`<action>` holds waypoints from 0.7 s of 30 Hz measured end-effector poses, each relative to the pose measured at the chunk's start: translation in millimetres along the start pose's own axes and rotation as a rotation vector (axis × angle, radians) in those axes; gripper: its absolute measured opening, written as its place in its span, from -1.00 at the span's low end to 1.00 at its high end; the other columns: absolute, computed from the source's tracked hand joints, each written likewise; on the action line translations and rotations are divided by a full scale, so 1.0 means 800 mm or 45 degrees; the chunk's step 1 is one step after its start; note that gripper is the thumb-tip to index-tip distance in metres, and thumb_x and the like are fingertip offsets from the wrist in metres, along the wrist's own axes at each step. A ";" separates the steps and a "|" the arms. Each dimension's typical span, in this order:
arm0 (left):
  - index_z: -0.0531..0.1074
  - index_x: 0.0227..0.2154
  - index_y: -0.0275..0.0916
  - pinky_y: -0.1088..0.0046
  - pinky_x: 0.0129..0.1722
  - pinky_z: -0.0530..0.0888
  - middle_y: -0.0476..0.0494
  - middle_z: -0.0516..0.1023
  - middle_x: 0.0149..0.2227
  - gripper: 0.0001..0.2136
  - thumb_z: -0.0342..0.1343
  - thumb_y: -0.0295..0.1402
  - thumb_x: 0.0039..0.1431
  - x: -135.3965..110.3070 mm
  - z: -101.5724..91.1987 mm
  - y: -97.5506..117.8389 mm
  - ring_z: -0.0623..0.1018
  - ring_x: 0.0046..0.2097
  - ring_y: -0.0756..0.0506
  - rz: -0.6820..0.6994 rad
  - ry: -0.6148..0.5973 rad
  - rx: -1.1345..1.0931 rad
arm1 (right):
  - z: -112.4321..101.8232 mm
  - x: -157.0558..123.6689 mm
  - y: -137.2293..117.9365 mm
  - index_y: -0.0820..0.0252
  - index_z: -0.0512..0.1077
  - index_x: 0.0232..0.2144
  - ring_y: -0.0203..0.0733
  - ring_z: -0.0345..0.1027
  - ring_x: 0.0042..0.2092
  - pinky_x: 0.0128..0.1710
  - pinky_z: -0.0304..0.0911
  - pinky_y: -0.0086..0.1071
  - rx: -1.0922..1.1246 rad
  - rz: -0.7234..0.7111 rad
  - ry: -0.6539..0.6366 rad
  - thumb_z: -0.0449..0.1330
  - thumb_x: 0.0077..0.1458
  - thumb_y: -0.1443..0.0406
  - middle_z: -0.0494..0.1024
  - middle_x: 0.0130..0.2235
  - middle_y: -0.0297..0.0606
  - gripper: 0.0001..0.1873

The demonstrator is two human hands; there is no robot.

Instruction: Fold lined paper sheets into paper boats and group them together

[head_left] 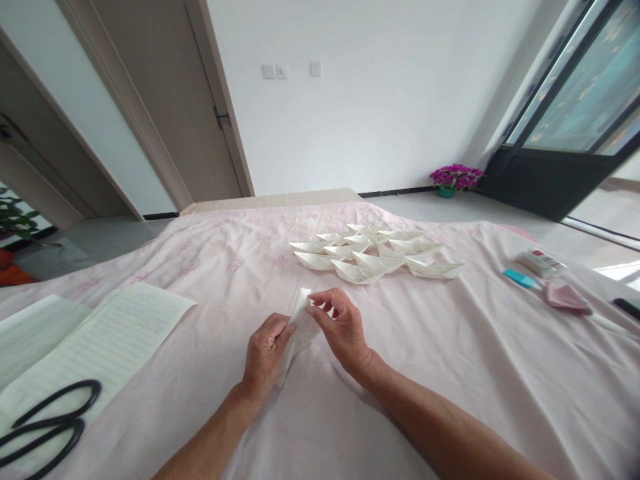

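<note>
A folded piece of white paper (301,321) sits just below the middle of the frame, held up off the pink bedsheet (450,373) between both hands. The left hand (265,357) closes on the paper's lower left side, thumb and fingers pinched against it. The right hand (340,327) grips the upper right part, thumb and forefinger pressed together on the paper's top edge while the other fingers curl loosely behind. The two hands nearly touch, with the paper between them.

Above the hands, near the centre of the frame, a cluster of finished paper boats (373,253) lies on the sheet in close rows, many touching one another. At the lower left, sheets of lined paper (120,333) lie flat, and black scissors (47,423) rest on top of them at the bottom left corner. At the right side of the frame lie a small box (543,261), a blue object (519,278) just beside it, and a folded pink cloth (565,297) near both. In the upper right, a pot of purple flowers (456,177) stands on the floor beside a dark-framed glass door (560,167). A wooden door (165,100) fills the upper left.
</note>
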State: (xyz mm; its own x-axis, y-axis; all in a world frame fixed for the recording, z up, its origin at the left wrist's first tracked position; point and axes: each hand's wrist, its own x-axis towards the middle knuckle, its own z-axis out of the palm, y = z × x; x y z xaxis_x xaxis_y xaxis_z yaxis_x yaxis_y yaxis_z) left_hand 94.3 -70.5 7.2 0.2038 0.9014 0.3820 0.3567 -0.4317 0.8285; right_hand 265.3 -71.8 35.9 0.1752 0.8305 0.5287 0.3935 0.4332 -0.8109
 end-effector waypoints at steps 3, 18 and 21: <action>0.48 -0.35 -0.24 0.45 -0.16 0.40 -0.10 0.49 -0.33 -0.77 0.00 -0.24 0.31 0.002 -0.005 -0.001 0.48 -0.24 -0.07 0.079 0.022 0.076 | 0.001 -0.002 -0.006 0.08 0.51 -0.34 -0.26 0.31 -0.35 -0.30 0.23 -0.36 0.067 0.013 -0.038 0.29 0.08 0.27 0.49 -0.37 -0.35 -0.94; 0.51 -0.24 -0.24 0.42 -0.14 0.47 -0.14 0.54 -0.26 -0.85 0.03 -0.39 0.30 0.000 -0.009 0.002 0.53 -0.19 -0.08 0.366 0.093 0.279 | -0.001 0.000 -0.021 0.08 0.51 -0.26 -0.25 0.33 -0.32 -0.33 0.24 -0.38 0.156 0.119 -0.030 0.31 0.04 0.25 0.48 -0.31 -0.33 -0.84; 0.52 -0.14 -0.19 0.41 -0.14 0.49 -0.11 0.57 -0.24 -0.82 0.06 -0.45 0.28 0.010 -0.017 0.006 0.54 -0.17 -0.07 0.549 0.179 0.400 | -0.001 0.002 -0.024 0.08 0.52 -0.28 -0.26 0.34 -0.33 -0.34 0.24 -0.38 0.201 0.157 -0.077 0.32 0.04 0.23 0.50 -0.32 -0.34 -0.85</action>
State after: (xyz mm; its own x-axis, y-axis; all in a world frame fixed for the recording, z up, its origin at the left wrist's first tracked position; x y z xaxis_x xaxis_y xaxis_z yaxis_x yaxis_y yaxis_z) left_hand 84.9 -64.8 19.6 0.2756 0.6272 0.7285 0.5274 -0.7322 0.4309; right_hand 258.5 -79.2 52.7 0.1569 0.8982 0.4107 0.2252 0.3724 -0.9003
